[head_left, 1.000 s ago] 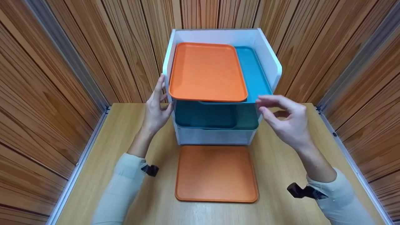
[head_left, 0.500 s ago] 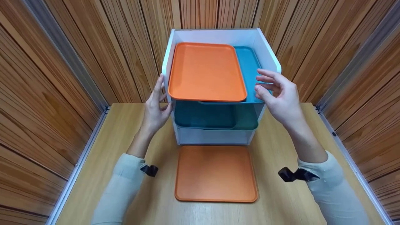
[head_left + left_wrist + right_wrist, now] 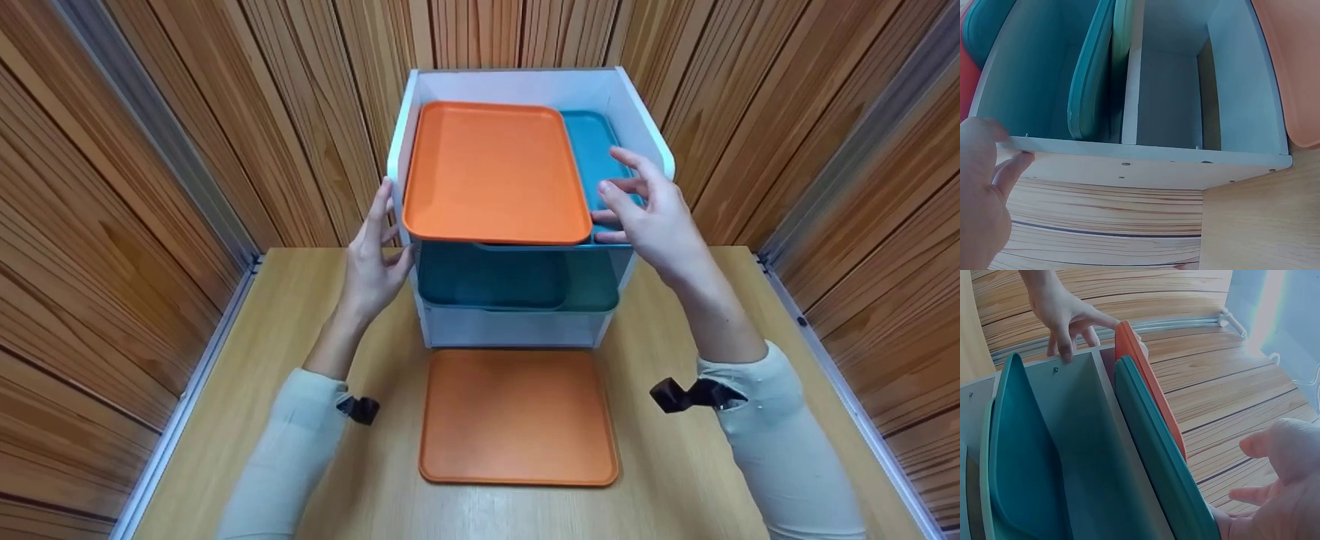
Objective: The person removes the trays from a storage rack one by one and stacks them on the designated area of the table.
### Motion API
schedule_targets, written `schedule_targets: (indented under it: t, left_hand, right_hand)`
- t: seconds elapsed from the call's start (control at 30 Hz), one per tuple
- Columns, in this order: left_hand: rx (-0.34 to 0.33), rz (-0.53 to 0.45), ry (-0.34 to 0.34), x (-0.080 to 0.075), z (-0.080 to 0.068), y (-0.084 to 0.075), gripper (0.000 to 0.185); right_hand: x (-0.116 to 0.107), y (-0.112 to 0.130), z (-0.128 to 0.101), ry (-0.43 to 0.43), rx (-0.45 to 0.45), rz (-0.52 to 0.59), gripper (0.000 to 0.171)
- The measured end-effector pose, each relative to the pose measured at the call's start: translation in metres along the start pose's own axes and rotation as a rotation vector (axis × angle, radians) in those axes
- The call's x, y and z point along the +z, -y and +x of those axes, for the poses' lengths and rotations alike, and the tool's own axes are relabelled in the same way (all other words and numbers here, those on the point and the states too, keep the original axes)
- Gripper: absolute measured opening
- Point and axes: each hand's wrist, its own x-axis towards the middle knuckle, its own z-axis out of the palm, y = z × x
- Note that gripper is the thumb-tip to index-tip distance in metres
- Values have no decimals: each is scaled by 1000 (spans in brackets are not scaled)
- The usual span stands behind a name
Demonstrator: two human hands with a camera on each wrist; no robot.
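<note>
A white tiered shelf [image 3: 517, 80] stands on the table. On its top tier an orange tray [image 3: 495, 172] lies over the left part of a blue tray [image 3: 589, 142]. My left hand [image 3: 373, 259] pinches the front edge of the shelf's left side panel, thumb and fingers on either side of it in the left wrist view. My right hand [image 3: 651, 217] is over the front right of the blue tray, fingers spread and slightly bent. Its lower fingertips come close to the orange tray's right front corner. In the middle tier a teal tray [image 3: 487, 277] overlaps a greener tray [image 3: 594, 285].
Flat on the table in front of the shelf lies a second orange tray [image 3: 517, 420]. Wood-patterned walls [image 3: 127, 225] rise on both sides and behind. The shelf's bottom tier [image 3: 517, 328] shows bare white inside.
My right hand has moved up and to the left, from beside the shelf's right front to over the blue tray, its fingers spreading. My left hand and the trays have stayed put.
</note>
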Motion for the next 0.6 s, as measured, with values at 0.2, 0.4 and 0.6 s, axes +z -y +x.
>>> schedule_targets:
  t: [0.2, 0.4, 0.6]
  left_hand:
    - [13, -9, -4, 2, -1, 1, 92]
    - [-19, -12, 5, 1, -1, -1, 92]
    - [-14, -17, 2, 1, -1, 0, 95]
  right_hand:
    - [0, -1, 3, 14, 28, 51, 71]
    - [-1, 1, 4, 55, 44, 72, 68]
    - [1, 5, 3, 108, 41, 102, 65]
